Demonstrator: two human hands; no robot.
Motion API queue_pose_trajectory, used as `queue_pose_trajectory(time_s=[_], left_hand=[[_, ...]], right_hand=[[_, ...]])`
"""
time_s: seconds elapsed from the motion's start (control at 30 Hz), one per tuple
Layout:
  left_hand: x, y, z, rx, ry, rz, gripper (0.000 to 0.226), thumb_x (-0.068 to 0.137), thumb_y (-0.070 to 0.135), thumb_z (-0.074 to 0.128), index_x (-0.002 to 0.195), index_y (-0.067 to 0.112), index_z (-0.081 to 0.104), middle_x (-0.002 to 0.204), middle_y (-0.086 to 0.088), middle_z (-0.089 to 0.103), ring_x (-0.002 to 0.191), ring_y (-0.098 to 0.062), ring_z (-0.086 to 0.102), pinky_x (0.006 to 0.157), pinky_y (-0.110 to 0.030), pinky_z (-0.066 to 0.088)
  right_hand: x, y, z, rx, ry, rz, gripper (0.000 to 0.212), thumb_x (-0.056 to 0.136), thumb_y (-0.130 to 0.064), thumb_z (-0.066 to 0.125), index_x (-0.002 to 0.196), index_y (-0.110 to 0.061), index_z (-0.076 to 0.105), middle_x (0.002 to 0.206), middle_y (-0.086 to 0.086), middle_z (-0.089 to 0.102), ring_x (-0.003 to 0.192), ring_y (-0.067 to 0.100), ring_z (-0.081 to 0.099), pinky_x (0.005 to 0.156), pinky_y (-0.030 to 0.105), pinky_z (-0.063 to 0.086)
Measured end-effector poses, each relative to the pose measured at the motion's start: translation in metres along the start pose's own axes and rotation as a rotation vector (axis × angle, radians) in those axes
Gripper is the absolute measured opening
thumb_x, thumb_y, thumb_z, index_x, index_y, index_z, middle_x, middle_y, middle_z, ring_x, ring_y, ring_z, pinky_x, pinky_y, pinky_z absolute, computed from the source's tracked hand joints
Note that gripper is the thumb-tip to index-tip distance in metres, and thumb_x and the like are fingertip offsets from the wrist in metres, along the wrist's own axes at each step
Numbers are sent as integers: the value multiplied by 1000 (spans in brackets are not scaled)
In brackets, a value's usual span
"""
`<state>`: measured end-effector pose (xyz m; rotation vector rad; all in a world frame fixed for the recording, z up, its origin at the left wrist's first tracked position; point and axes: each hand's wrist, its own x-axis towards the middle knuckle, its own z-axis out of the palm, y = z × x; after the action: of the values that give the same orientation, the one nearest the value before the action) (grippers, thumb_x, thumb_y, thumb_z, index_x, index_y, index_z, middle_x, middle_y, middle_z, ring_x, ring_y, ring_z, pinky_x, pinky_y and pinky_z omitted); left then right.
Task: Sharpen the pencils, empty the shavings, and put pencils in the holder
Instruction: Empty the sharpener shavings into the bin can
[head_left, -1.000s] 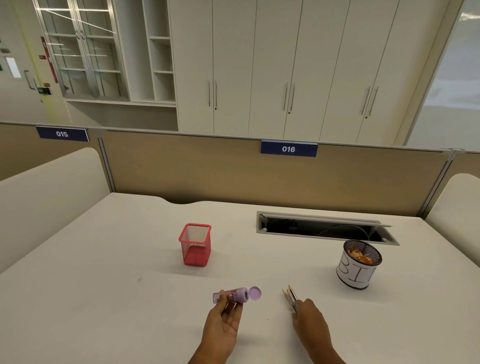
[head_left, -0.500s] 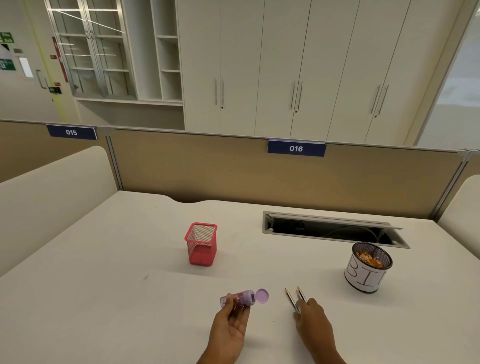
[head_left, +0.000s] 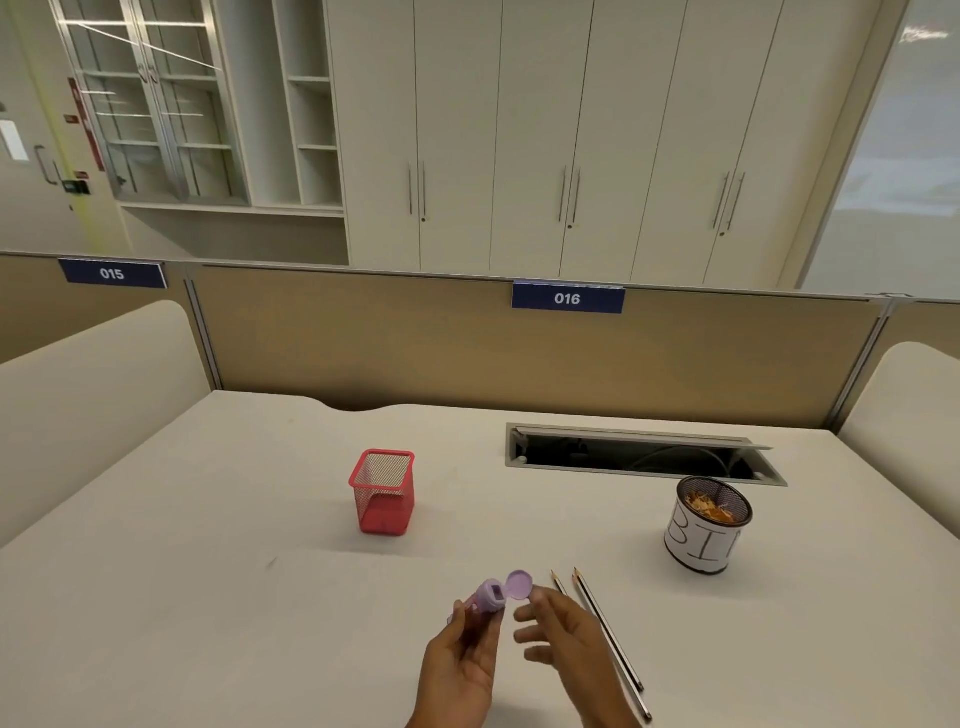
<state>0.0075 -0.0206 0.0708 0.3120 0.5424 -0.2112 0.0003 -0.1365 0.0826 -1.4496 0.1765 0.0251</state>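
Observation:
My left hand (head_left: 462, 660) grips a purple pencil sharpener (head_left: 488, 598) with its round lid (head_left: 519, 584) flipped open. My right hand (head_left: 566, 639) hovers just right of it with fingers loosely spread and holds nothing; its fingertips are near the lid. Two dark pencils (head_left: 605, 629) lie side by side on the white desk (head_left: 208, 597), to the right of my right hand, points facing away from me. A red mesh pencil holder (head_left: 383, 491) stands upright at centre left. A round cup labelled BIN (head_left: 706, 525) with orange shavings inside stands at the right.
An open cable tray slot (head_left: 641, 457) is cut into the desk behind the bin. A tan partition (head_left: 467, 353) with the label 016 closes the far edge. Padded side dividers (head_left: 88, 395) flank the desk.
My right hand has left the pencils on the desk and moved left toward the sharpener's lid. My left hand has tilted the sharpener more upright.

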Motion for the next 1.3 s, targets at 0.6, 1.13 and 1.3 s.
queue_pose_trajectory(time_s=[0.6, 1.13, 1.3], left_hand=[[-16, -14, 8, 37, -109, -163, 11, 86, -1, 55, 86, -11, 59, 65, -23, 68, 50, -30, 68, 47, -35, 57], [-16, -40, 15, 152, -48, -210, 24, 92, 14, 49, 90, -6, 62, 61, -19, 70, 57, -29, 69, 48, -34, 56], [-17, -42, 14, 118, 8, -164, 19, 91, 11, 50, 84, -3, 61, 53, -19, 68, 42, -27, 66, 49, -36, 57]], right_hand=[[-11, -2, 0, -714, 142, -708, 36, 86, 2, 57, 118, -12, 62, 96, -3, 64, 94, -13, 51, 76, -2, 42], [-1, 0, 1, -652, 111, -448, 30, 89, -11, 57, 117, -21, 57, 90, -14, 58, 83, 0, 57, 68, 5, 44], [-1, 2, 0, -675, 72, -401, 28, 91, -13, 54, 116, -25, 55, 92, -17, 57, 87, -3, 56, 70, 6, 41]])
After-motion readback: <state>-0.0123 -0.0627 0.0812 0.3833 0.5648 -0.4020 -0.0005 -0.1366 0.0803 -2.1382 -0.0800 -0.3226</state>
